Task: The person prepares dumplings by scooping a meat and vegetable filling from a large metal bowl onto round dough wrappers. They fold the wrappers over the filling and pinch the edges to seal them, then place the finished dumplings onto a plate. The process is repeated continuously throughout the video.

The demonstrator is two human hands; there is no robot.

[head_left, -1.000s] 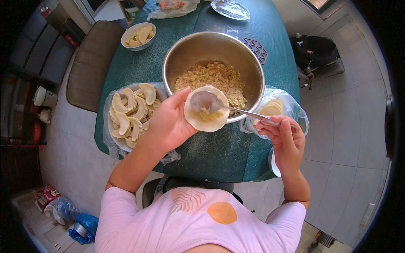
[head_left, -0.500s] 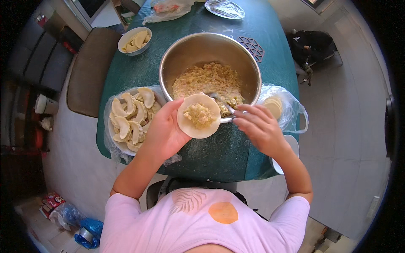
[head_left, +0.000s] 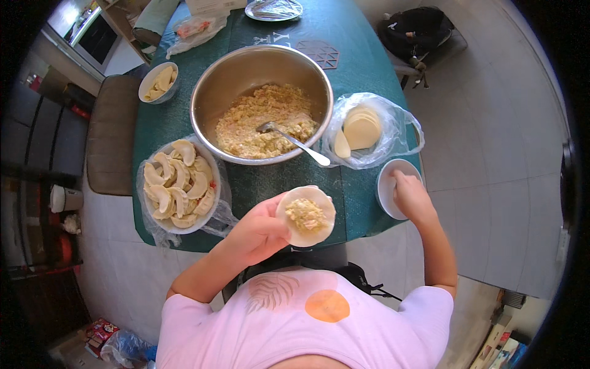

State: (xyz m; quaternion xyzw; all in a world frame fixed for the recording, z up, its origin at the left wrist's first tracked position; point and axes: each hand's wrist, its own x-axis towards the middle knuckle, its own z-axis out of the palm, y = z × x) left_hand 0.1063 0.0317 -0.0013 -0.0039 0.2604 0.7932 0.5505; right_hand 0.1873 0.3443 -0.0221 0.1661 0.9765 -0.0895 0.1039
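My left hand (head_left: 261, 232) holds a round dumpling wrapper (head_left: 283, 213) from its left side, with a mound of filling (head_left: 306, 215) in the middle of the dough. It is flat and unfolded, in front of the steel bowl. My right hand (head_left: 410, 195) reaches into a white bowl (head_left: 386, 198) at the table's right edge; a finger points down inside, the other fingers are partly hidden, and nothing shows in its grip. A spoon (head_left: 295, 141) lies in the large steel mixing bowl (head_left: 208, 117), its head on the bulk filling (head_left: 261, 123) and its handle over the near rim.
A bowl of folded dumplings (head_left: 178, 187) with plastic around it stands at left. Right of the steel bowl, a clear plastic bag (head_left: 399, 126) holds round wrappers (head_left: 362, 128). Farther back are a small bowl of dough pieces (head_left: 161, 85), a covered plate (head_left: 274, 8) and a dark trivet (head_left: 318, 54).
My right hand has let go of the spoon and moved right and nearer, into the white bowl. My left hand has brought the filled wrapper closer to me. The view has shifted.
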